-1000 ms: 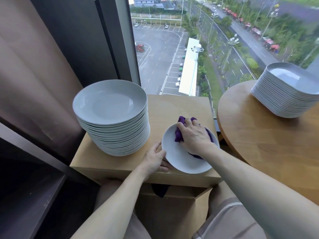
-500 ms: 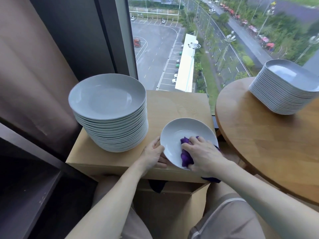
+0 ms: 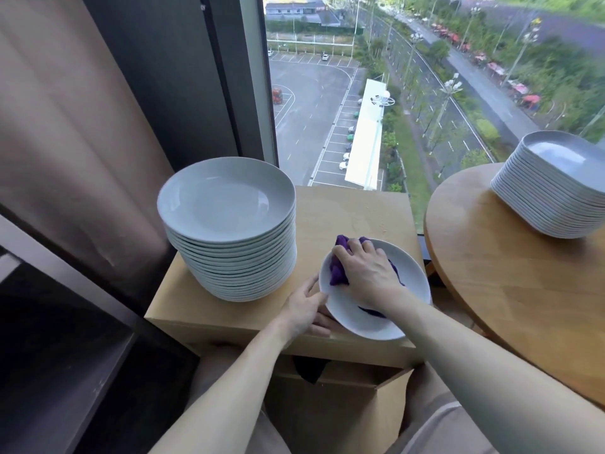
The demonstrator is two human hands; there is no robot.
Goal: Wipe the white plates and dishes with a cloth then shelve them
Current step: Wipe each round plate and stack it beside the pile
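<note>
**While the cloth is on the plate**

Though the stack (image 3: 226,204) fills the left of the box (image 3: 353,217), my work is the single plate (image 3: 370,319) at the box's near right corner. My left hand (image 3: 304,309) holds its rim, and my right hand (image 3: 366,273) clutches the bunched cloth (image 3: 337,270) against its far side. This is the wiping step, I judge. Next comes a firm two-handed lift to shelve the plate.

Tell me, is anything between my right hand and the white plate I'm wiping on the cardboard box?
Only the bunched purple cloth, which the right hand presses onto the far half of the round white plate. Nothing else lies between them. The left hand holds the plate's left rim.
</note>
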